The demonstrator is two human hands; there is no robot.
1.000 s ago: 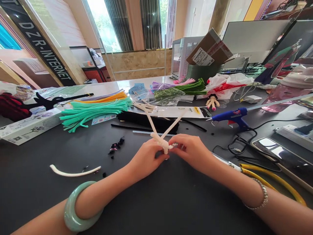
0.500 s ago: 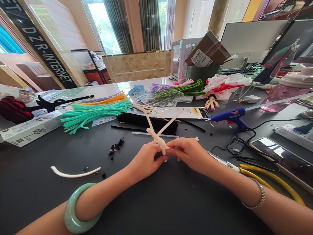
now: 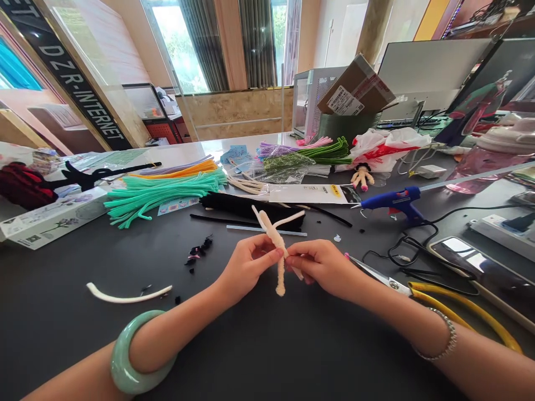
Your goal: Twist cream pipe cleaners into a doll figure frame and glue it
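Observation:
Between my two hands is a cream pipe cleaner figure (image 3: 276,238), twisted thick in the middle, with two thin ends sticking up and a wrapped limb hanging down. My left hand (image 3: 251,264) pinches its middle between thumb and fingers. My right hand (image 3: 320,264) closes on the figure's right side, where another pale end shows below the fingers. A curved cream pipe cleaner piece (image 3: 129,295) lies on the table to the left. Small black scraps (image 3: 198,253) lie nearer the middle.
Turquoise pipe cleaners (image 3: 167,192) and a black bundle (image 3: 251,211) lie behind my hands. To the right are scissors (image 3: 401,287) with yellow handles, a blue glue gun (image 3: 395,201), a phone (image 3: 480,262) and tangled cable. A small doll (image 3: 362,177) lies farther back.
The figure has tilted, its upper ends swinging lower and its wrapped lower limb now showing below my fingers. My left hand's grip has shifted slightly up; both hands stay close together.

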